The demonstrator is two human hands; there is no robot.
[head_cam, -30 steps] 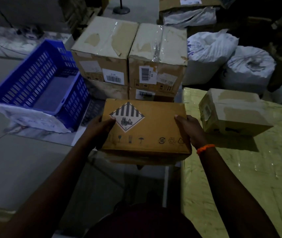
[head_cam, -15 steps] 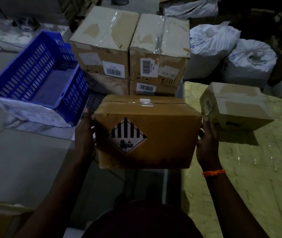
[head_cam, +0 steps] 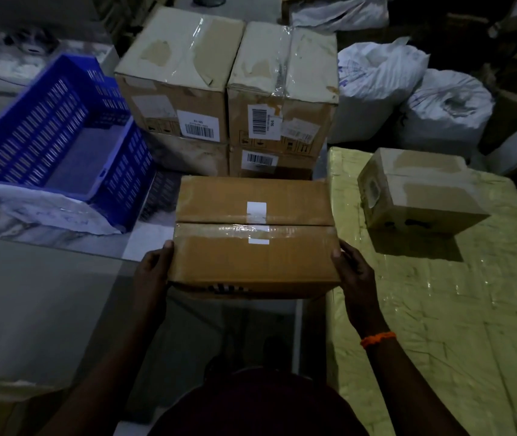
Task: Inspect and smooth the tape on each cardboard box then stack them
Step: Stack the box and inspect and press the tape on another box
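Brown cardboard box (head_cam: 252, 262) bears glossy seam tape (head_cam: 216, 230) and two white stickers (head_cam: 256, 208).

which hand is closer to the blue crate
Left. The left hand holds the end of the cardboard box toward the blue crate; the right hand holds the opposite end, farther away.

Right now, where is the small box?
In the head view, the small box sits at right on the yellow surface, right of the held box, before the white sacks.
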